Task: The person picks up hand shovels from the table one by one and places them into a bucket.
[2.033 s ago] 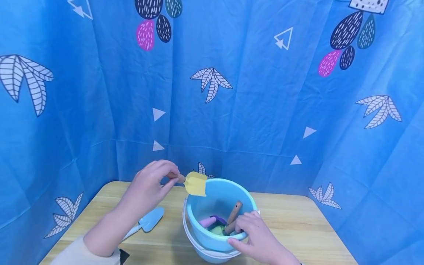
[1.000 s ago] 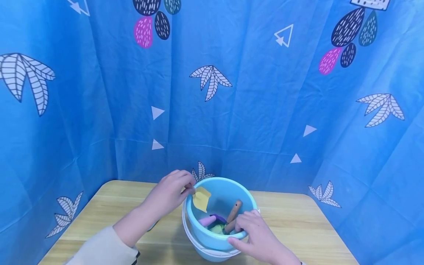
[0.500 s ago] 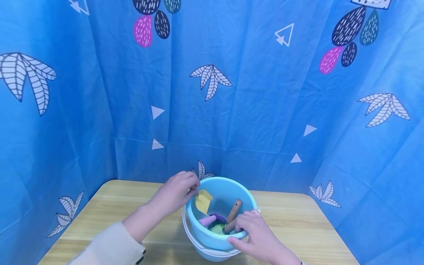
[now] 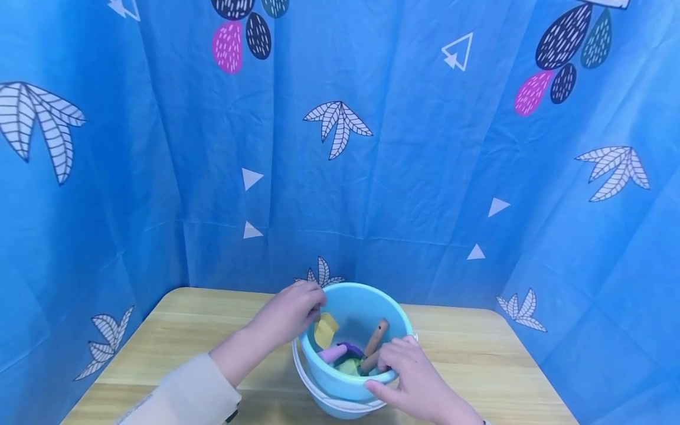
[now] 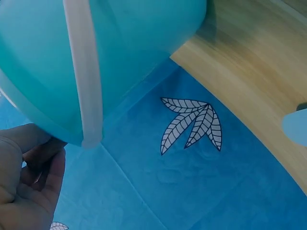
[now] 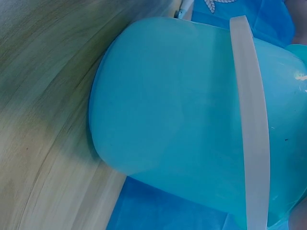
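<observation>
A light blue bucket (image 4: 352, 386) with a white handle (image 5: 84, 67) stands on the wooden table, tipped toward me in the head view. At its left rim, my left hand (image 4: 292, 310) pinches a small toy shovel; its yellow blade (image 4: 325, 330) hangs inside the bucket and the hand hides most of its handle. My right hand (image 4: 406, 372) grips the near right rim, thumb outside and fingers over the edge. Inside lie a wooden handle (image 4: 376, 337), a second wooden handle (image 4: 369, 362), a pink handle (image 4: 333, 353), a purple piece (image 4: 350, 349) and a green piece (image 4: 349, 367).
The table (image 4: 467, 366) extends on both sides of the bucket. A blue patterned curtain (image 4: 340, 195) hangs behind and around it. A pale blue trowel blade (image 5: 295, 127) shows at the right edge of the left wrist view; my left arm covers it in the head view.
My left hand has moved right and down to the bucket's left rim, lowering the yellow shovel blade from above the rim to inside. The right hand stays on the rim.
</observation>
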### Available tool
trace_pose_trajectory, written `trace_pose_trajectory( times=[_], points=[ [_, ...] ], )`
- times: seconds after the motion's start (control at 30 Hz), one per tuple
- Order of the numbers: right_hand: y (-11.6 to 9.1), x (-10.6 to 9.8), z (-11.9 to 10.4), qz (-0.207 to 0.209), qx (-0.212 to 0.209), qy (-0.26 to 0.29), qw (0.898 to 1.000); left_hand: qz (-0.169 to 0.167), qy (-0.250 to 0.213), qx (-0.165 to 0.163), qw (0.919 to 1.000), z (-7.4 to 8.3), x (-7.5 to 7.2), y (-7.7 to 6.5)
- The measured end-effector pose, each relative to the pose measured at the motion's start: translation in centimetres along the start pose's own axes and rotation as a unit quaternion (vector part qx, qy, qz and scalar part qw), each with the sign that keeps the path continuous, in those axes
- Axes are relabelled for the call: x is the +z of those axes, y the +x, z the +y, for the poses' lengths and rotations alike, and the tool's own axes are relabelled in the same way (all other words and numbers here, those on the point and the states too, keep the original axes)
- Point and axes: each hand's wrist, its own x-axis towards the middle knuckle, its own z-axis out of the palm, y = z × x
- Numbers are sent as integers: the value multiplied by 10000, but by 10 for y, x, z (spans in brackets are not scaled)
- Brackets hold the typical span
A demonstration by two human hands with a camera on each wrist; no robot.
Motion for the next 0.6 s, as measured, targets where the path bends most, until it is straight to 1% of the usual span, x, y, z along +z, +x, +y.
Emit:
trace_pose_trajectory(
  times=[0.2, 0.37, 0.47, 0.6],
  points=[
    [0, 0, 0, -45, 68, 27, 10000, -229, 31, 83, 9997, -1, 7, 5],
    [0, 1, 1, 31, -76, -26, 10000, -463, 45, 99, 9989, 0, 12, 9],
    [-1, 2, 1, 46, -111, -37, 9999, -505, 34, 125, 9986, 0, 15, 11],
    [-1, 2, 1, 21, -52, -63, 10000, -497, 49, 188, 9986, 0, 19, 14]
  ],
)
